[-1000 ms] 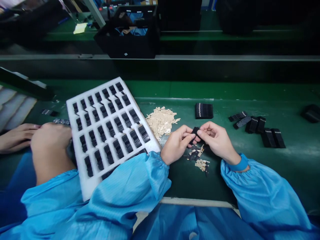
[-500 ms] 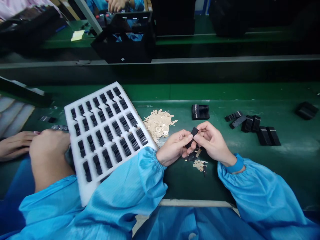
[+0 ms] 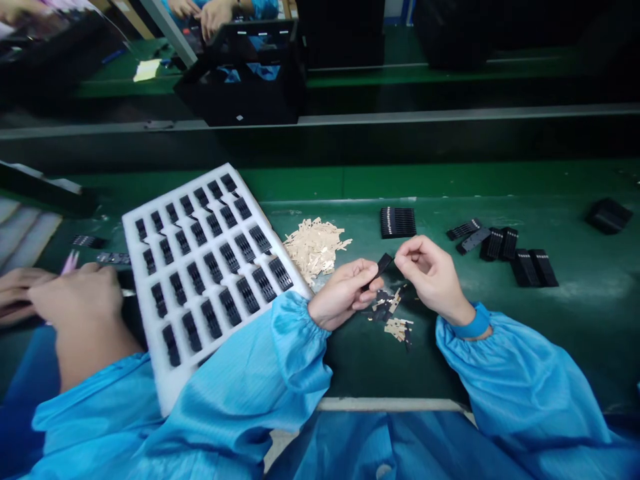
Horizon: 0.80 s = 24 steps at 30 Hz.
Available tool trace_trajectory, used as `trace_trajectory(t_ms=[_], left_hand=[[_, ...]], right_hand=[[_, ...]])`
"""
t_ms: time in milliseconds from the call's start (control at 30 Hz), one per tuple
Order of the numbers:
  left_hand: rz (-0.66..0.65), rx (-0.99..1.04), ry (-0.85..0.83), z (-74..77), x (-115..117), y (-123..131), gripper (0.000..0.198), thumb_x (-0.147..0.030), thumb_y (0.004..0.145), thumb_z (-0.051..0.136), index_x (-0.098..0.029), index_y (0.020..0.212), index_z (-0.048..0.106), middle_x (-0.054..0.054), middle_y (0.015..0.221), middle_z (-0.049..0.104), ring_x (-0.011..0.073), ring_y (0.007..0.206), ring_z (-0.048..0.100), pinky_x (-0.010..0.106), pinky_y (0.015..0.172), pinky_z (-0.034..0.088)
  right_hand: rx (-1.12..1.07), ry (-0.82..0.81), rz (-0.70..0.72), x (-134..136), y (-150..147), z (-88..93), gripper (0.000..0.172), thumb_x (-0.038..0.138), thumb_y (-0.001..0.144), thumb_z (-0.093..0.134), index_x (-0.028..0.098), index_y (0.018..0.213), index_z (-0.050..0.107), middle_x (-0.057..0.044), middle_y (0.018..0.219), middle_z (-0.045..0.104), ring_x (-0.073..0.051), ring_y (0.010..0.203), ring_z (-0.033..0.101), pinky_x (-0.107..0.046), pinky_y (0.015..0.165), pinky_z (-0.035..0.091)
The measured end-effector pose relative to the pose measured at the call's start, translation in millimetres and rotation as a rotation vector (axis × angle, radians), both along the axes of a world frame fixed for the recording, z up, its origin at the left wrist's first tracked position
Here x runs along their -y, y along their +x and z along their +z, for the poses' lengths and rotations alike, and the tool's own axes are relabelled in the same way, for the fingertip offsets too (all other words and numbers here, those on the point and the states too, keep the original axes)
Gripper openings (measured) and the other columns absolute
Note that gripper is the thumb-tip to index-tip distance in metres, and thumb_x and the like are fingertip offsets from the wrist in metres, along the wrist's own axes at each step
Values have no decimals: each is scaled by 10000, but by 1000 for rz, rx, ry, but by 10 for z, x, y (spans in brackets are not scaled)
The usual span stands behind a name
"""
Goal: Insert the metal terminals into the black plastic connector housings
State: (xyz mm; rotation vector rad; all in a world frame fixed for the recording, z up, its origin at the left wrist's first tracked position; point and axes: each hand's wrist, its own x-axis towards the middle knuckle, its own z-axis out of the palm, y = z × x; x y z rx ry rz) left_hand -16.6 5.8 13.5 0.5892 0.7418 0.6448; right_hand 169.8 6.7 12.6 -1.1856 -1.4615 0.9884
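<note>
My left hand [image 3: 340,293] pinches a small flat black plastic part [image 3: 381,268] between thumb and fingers, tilted up to the right. Just off the far end of that part is my right hand [image 3: 431,275], with thumb and forefinger pressed together. Whatever sits in that pinch is too small to make out. Beneath the hands lie thin dark strips [image 3: 384,305] and a little cluster of beige flat pieces [image 3: 399,329]. A larger heap of beige pieces [image 3: 317,248] lies beyond my left hand.
A white foam tray [image 3: 166,388] with rows of black parts slants under my left forearm. A ribbed black block [image 3: 398,222] stands behind my hands; loose black parts [image 3: 534,267] lie to the right. A co-worker's hands [image 3: 87,293] are at the left. A black bin [image 3: 250,100] stands across the ledge.
My right hand has drawn away from the black part, slightly right, still pinched. My left hand keeps hold of the part, now tilted more. The co-worker's hands at the left have shifted left.
</note>
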Motion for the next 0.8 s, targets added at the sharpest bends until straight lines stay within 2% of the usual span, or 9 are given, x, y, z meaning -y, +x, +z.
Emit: trace_trajectory(t_ms=[333, 733, 800], left_hand=[[-26, 29, -6, 0, 11, 0, 311, -386, 898, 671, -202, 911, 420, -87, 646, 378, 16, 431, 320, 106, 379, 167], [-50, 22, 4, 8, 22, 13, 277, -368, 933, 608, -204, 888, 389, -92, 634, 354, 19, 427, 265, 116, 392, 139], [-39, 22, -5, 5, 16, 15, 273, -363, 938, 601, -202, 883, 388, -92, 634, 350, 19, 430, 265, 119, 391, 138]], right_hand=[[-27, -101, 16, 3, -27, 8, 247, 412, 905, 658, 199, 814, 573, 41, 627, 513, -103, 533, 459, -255, 517, 393], [-106, -218, 73, -8, -27, 8, 295, 448, 894, 682, 187, 810, 573, 58, 576, 490, -88, 503, 438, -245, 513, 363], [-128, -224, 46, -15, -28, -2, 294, 447, 891, 691, 189, 812, 576, 58, 585, 488, -86, 503, 440, -244, 512, 364]])
